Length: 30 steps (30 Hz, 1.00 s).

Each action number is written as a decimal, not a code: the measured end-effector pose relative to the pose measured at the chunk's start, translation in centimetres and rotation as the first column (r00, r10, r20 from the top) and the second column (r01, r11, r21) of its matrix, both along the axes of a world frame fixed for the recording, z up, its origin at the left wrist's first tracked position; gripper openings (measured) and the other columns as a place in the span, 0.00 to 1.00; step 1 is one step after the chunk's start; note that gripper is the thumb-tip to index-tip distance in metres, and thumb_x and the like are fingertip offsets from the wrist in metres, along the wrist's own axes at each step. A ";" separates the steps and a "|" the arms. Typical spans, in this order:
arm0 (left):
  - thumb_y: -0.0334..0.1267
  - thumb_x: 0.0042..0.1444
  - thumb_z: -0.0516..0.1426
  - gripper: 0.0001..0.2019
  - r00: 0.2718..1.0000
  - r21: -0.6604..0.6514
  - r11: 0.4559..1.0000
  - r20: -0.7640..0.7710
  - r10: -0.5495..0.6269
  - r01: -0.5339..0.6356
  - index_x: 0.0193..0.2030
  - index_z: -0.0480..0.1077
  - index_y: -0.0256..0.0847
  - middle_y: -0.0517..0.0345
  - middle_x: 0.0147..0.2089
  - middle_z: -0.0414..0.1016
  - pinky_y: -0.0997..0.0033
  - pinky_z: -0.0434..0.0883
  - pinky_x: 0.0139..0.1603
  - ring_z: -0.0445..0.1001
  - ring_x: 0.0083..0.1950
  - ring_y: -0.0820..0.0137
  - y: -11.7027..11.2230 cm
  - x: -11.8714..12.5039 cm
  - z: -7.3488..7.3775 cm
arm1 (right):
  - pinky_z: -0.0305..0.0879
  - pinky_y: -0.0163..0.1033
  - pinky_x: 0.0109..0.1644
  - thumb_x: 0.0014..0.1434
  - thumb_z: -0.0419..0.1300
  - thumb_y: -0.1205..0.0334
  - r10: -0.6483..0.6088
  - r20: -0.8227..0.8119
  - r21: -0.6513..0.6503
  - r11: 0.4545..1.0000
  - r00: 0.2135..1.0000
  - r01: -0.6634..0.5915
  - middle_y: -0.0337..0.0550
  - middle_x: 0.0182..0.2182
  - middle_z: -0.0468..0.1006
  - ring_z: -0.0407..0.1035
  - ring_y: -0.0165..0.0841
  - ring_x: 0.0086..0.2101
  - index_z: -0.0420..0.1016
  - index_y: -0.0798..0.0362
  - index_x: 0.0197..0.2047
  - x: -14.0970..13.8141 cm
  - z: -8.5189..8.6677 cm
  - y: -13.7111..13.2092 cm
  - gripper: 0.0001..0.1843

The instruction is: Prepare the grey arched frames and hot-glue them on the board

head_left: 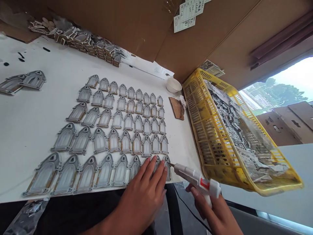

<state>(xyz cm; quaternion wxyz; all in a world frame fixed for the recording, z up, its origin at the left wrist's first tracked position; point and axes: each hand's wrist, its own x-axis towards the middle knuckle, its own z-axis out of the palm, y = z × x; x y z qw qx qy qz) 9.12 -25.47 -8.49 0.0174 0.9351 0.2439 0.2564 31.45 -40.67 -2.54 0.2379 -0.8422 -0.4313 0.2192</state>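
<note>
Small grey arched window-shaped pieces point(104, 172) lie in several rows on the white table point(61, 75). My left hand point(146, 189) rests over the front row near its right end, fingers stretched out on the pieces and partly hiding them. In my right hand point(207, 209) is a white glue gun point(193, 176) with a red patch, gripped by its handle. Its nozzle points left and meets the top of the last arched piece point(167, 168) in the front row; whether it touches cannot be made out. A dark cord runs down from the gun.
A yellow plastic crate point(195, 130) full of small grey parts stands at the right. Behind the rows are a white bowl point(173, 85), a brown cardboard scrap point(176, 108) and stacked arched pieces point(95, 49). Two overlapping arched pieces point(34, 80) lie at the left. Cardboard point(110, 23) walls the back.
</note>
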 end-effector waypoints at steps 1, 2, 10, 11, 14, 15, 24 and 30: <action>0.49 0.75 0.60 0.22 1.000 -0.002 1.000 0.002 0.000 0.000 0.67 0.80 0.38 0.54 0.71 0.83 0.52 0.60 0.79 0.77 0.73 0.54 0.0 0.0 0.0 | 0.82 0.43 0.40 0.70 0.64 0.28 -0.011 0.030 -0.026 1.000 0.999 0.012 0.50 0.38 0.90 0.82 0.46 0.37 0.91 0.47 0.51 0.1 0.4 0.2 0.31; 0.49 0.75 0.60 0.22 1.000 -0.004 1.000 0.004 0.000 0.000 0.67 0.80 0.38 0.54 0.71 0.83 0.52 0.60 0.79 0.77 0.73 0.54 0.0 0.0 0.0 | 0.82 0.44 0.43 0.70 0.63 0.27 -0.006 0.061 -0.049 0.999 0.998 0.009 0.50 0.39 0.90 0.83 0.47 0.38 0.91 0.47 0.51 0.3 1.0 0.5 0.33; 0.48 0.75 0.60 0.23 1.000 -0.004 1.000 0.006 -0.001 0.001 0.69 0.79 0.37 0.53 0.72 0.82 0.52 0.59 0.79 0.75 0.74 0.53 -0.1 0.1 -0.4 | 0.70 0.44 0.28 0.66 0.57 0.18 0.314 0.214 -0.237 0.935 0.925 -0.263 0.44 0.20 0.76 0.74 0.42 0.24 0.74 0.43 0.23 1.5 7.2 6.8 0.39; 0.48 0.75 0.60 0.23 1.000 -0.003 1.000 0.006 -0.001 0.001 0.69 0.79 0.37 0.53 0.72 0.82 0.52 0.59 0.79 0.75 0.74 0.53 -0.1 0.1 -0.4 | 0.67 0.44 0.27 0.66 0.56 0.17 0.339 0.224 -0.268 0.923 0.914 -0.277 0.43 0.20 0.75 0.73 0.41 0.23 0.70 0.43 0.22 1.4 7.9 7.7 0.40; 0.49 0.75 0.60 0.23 1.000 -0.006 1.000 0.014 0.002 -0.002 0.68 0.80 0.37 0.53 0.71 0.82 0.52 0.59 0.79 0.75 0.74 0.53 -0.2 0.1 -0.3 | 0.63 0.44 0.26 0.67 0.52 0.17 0.443 0.221 -0.335 0.871 0.869 -0.359 0.41 0.18 0.72 0.70 0.39 0.21 0.68 0.42 0.22 1.3 9.4 9.7 0.40; 0.48 0.75 0.60 0.23 1.000 -0.009 1.000 0.018 0.003 -0.003 0.68 0.80 0.38 0.54 0.71 0.83 0.52 0.59 0.79 0.76 0.74 0.53 -0.2 0.1 -0.3 | 0.62 0.44 0.25 0.68 0.52 0.17 0.468 0.219 -0.356 0.855 0.856 -0.376 0.41 0.18 0.72 0.69 0.39 0.20 0.68 0.42 0.22 1.4 9.7 10.1 0.40; 0.48 0.76 0.60 0.21 0.999 -0.064 0.998 0.045 0.023 -0.021 0.67 0.81 0.40 0.56 0.70 0.84 0.53 0.63 0.77 0.77 0.72 0.55 -0.3 0.3 -0.6 | 0.66 0.42 0.22 0.64 0.59 0.18 0.378 0.215 -0.295 0.904 0.901 -0.309 0.41 0.18 0.72 0.67 0.36 0.20 0.74 0.42 0.23 4.5 10.4 6.8 0.38; 0.46 0.76 0.60 0.18 0.998 -0.124 0.992 0.054 0.021 -0.015 0.65 0.82 0.41 0.58 0.69 0.84 0.54 0.69 0.72 0.77 0.71 0.55 0.0 0.2 -0.1 | 0.72 0.39 0.30 0.68 0.62 0.23 0.282 0.136 -0.257 0.936 0.950 -0.241 0.43 0.25 0.79 0.73 0.38 0.27 0.81 0.46 0.30 5.0 7.7 3.2 0.34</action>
